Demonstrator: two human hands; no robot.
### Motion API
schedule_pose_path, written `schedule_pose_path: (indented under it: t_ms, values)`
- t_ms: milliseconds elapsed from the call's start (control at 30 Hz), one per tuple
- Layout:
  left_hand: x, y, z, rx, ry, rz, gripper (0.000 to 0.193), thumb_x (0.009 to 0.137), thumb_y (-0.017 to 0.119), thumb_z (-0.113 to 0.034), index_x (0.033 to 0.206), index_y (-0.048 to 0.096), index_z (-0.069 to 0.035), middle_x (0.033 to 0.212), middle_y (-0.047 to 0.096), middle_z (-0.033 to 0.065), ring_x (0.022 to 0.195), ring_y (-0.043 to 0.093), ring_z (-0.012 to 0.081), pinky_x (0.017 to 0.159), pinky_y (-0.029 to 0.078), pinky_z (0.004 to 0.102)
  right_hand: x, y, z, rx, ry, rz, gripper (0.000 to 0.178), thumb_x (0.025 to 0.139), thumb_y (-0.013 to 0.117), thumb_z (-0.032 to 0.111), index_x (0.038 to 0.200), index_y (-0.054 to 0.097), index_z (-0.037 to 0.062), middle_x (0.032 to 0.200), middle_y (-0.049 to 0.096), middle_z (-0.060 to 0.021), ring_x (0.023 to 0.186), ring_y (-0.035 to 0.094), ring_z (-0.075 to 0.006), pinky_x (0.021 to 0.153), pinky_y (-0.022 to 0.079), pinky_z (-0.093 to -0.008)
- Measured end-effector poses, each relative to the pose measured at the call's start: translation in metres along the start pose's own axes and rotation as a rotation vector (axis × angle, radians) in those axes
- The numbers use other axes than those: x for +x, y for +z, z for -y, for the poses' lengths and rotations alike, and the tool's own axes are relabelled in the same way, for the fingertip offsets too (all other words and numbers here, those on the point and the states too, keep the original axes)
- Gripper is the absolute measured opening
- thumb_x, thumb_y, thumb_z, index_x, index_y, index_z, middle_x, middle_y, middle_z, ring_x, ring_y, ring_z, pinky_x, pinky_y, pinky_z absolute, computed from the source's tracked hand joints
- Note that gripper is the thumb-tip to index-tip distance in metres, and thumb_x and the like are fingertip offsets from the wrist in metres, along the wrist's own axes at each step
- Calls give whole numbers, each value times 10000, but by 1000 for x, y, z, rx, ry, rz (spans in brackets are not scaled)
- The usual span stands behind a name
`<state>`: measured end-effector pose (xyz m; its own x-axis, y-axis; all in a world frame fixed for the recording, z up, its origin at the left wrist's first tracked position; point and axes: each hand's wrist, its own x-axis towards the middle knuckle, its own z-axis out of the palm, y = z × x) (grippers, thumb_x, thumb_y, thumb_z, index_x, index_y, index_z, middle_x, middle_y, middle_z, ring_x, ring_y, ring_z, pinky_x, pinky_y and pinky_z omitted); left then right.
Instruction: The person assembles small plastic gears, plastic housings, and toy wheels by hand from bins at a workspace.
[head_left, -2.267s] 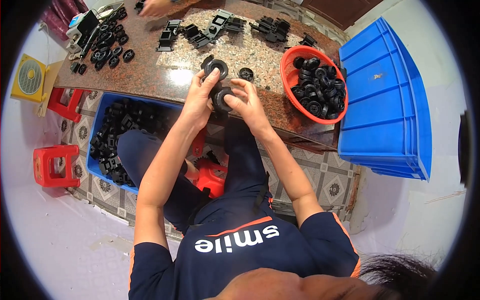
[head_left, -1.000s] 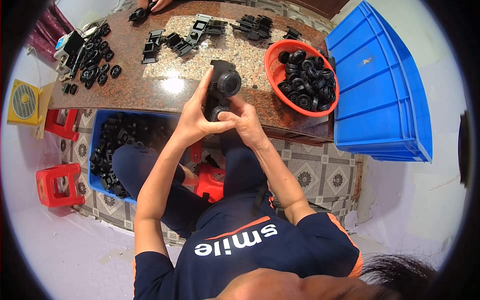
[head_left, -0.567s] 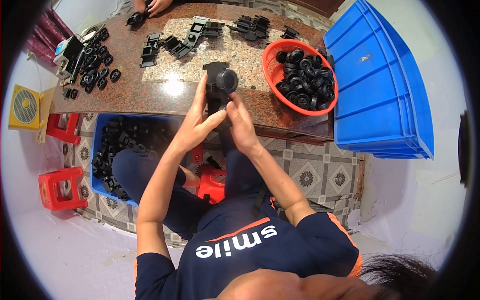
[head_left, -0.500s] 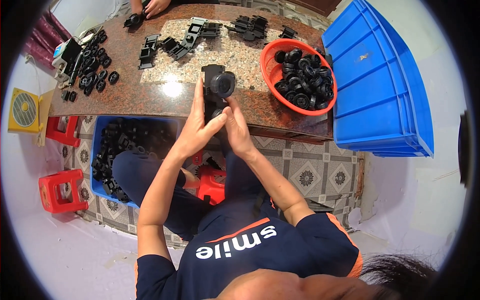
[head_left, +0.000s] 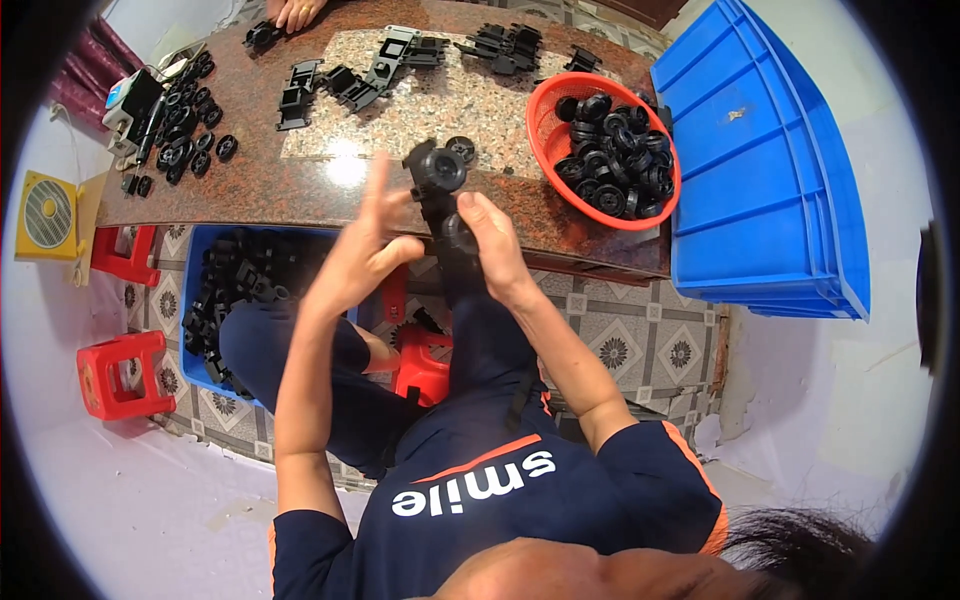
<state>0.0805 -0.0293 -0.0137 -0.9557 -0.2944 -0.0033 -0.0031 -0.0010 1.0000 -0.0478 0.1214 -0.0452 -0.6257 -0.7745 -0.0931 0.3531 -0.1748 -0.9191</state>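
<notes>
A black plastic chassis with wheels (head_left: 441, 171) is held up at the table's near edge, roughly upright. My right hand (head_left: 497, 250) grips its lower right side, thumb along the edge by a lower wheel (head_left: 457, 233). Another black wheel (head_left: 461, 149) shows just behind the top end; whether it is attached I cannot tell. To the left of the chassis, my left hand (head_left: 355, 255) is open, fingers spread and slightly blurred, apart from the part or barely touching it.
A red basket (head_left: 533, 150) of black wheels stands at the table's right, by a big blue bin (head_left: 770, 170). Black frames (head_left: 297, 95) and loose wheels (head_left: 227, 147) lie across the table. Another person's hand (head_left: 298, 13) is at the far edge. A blue crate (head_left: 187, 330) of black parts sits below left.
My left hand has let go of the chassis and moved left, its fingers spreading. The chassis has tilted slightly in my right hand, and a wheel now shows behind its top.
</notes>
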Motion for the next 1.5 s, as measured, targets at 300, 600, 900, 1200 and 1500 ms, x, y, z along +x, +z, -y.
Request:
schedule_pose_path:
  t_ms: [300,600,900,1200,1500]
  values:
    - [10,16,-7,926,397,-159,888,538,783,-74,1359,445,-110,1214,566,107,1183,518,283,1058,356,461,30,-22,17,-197,246,234,611,989,433,543,1169,579,-23,684,661,-71,523,608,-123,499,497,-240]
    - [15,11,22,-416,-170,-310,832,782,730,-146,1440,230,-50,1023,552,95,888,610,179,801,488,330,131,-70,-33,-1606,-646,-109,423,833,718,189,1233,582,153,1036,590,-92,840,622,-285,744,526,-355]
    - [18,12,38,-78,-190,-375,1040,765,802,-232,1507,103,-29,1104,561,122,927,593,173,857,466,311,50,-14,29,-21,-147,158,320,904,674,110,1184,556,8,984,672,-58,778,633,-100,697,524,-236]
    - [18,21,22,6,-215,-347,1104,695,846,-260,1498,128,-18,1289,484,177,1187,513,247,1001,422,342,34,4,29,-207,-156,263,262,857,723,66,1088,622,-6,953,673,-44,861,643,-95,774,535,-241]
    - [12,16,29,151,-175,-247,1033,740,819,-383,1471,179,-32,1283,499,194,1154,533,249,953,455,327,38,6,27,-520,-229,160,260,815,766,147,990,642,1,893,670,-30,775,638,-88,711,532,-261]
